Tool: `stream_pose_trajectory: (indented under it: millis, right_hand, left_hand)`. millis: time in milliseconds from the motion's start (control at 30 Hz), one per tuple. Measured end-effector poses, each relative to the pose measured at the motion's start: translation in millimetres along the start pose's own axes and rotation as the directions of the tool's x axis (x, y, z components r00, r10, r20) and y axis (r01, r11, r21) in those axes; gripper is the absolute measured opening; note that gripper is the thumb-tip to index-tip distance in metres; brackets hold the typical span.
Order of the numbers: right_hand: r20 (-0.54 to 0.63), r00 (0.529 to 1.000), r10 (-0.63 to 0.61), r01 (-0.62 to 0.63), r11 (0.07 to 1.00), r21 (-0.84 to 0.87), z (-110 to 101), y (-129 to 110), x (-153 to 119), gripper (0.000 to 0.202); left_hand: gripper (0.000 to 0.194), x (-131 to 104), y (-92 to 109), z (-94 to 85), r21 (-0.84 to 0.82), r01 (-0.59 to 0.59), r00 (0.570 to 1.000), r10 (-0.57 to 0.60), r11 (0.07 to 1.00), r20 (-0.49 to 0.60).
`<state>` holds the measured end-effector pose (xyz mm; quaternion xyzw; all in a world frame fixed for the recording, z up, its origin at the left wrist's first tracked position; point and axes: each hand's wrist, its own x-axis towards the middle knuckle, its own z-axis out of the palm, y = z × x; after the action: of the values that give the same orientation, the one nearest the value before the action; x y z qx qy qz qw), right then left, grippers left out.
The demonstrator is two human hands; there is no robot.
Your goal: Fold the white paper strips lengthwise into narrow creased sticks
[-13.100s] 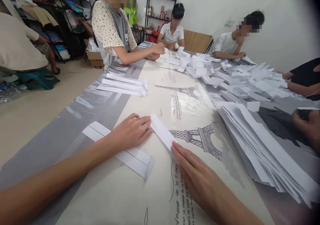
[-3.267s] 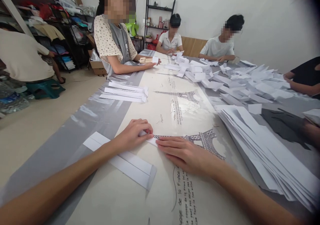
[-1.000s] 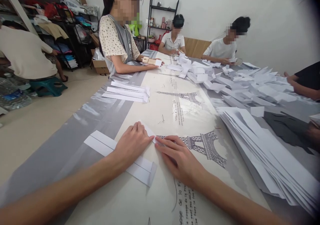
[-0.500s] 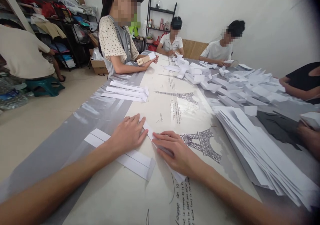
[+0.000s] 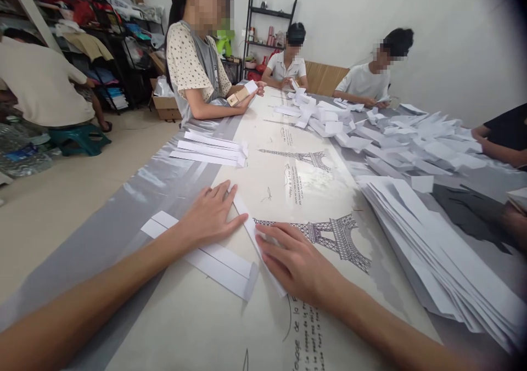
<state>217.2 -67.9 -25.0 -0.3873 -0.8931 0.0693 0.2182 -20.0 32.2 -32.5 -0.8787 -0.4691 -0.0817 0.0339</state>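
Observation:
A narrow white paper strip (image 5: 249, 221) lies slantwise on the printed tablecloth (image 5: 189, 327) between my hands. My left hand (image 5: 212, 214) rests flat at the strip's far end, fingers spread, thumb on the paper. On the strip's right edge lie the fingertips of my right hand (image 5: 290, 253), its fingers slightly bent and apart. Beneath my left forearm is a flat pair of folded white strips (image 5: 222, 269), partly covered by the arm. Farther off on the left are several more strips (image 5: 209, 150).
A thick stack of white paper (image 5: 424, 250) is at the right, with a large loose heap of folded paper (image 5: 395, 135) behind it. A person (image 5: 201, 69) stands at the table's left side holding a wooden block (image 5: 241, 94). Other people sit around the far end and right.
My right hand has moved slightly right and down, and more of the strip shows, lying flatter. My left hand has shifted slightly up the strip. The view has shifted a little.

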Motion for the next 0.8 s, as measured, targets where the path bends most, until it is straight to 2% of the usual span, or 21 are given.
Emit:
stream_pose_trajectory:
  millis: [100,200,267,367,533,600,733,800]
  right_hand:
    - [-0.023,0.996,-0.09,0.088,0.994,-0.063,0,-1,0,0.027]
    - [-0.029,0.989,-0.145,0.141,0.982,-0.124,-1,-2,2,0.026]
    - [-0.013,0.991,-0.135,0.133,0.982,-0.131,-2,-3,2,0.027]
    - [0.011,0.996,-0.091,0.092,0.99,-0.103,-5,-5,1,0.026]
    - [0.024,0.998,-0.054,0.056,0.991,-0.12,-7,-9,1,0.024]
    - [0.043,0.998,-0.052,0.058,0.986,-0.154,-6,-10,2,0.026]
    - [0.077,0.996,-0.043,0.056,0.983,-0.174,-7,-11,1,0.027]
    - [0.077,0.995,-0.062,0.074,0.982,-0.173,-9,-10,1,0.027]
  left_hand:
    - [0.085,0,-1,-1.1,-0.024,0.024,0.999,-0.024,0.999,-0.027]
    - [0.073,0,-1,-3.2,0.003,-0.008,0.999,0.008,1.0,-0.042]
    - [0.061,0,1,-4.3,0.049,-0.045,0.997,0.047,0.998,-0.054]
    - [0.053,0,7,-3.9,0.109,-0.108,0.989,0.118,0.988,-0.087]
    - [0.044,-2,15,0.9,0.049,-0.193,0.978,0.196,0.98,-0.077]
    - [0.051,-4,16,1.4,0.019,-0.185,0.98,0.186,0.982,-0.063]
    - [0.08,-10,21,-0.5,-0.007,-0.151,0.988,0.151,0.988,-0.023]
    - [0.082,-11,23,-1.0,0.001,-0.141,0.99,0.141,0.99,-0.003]
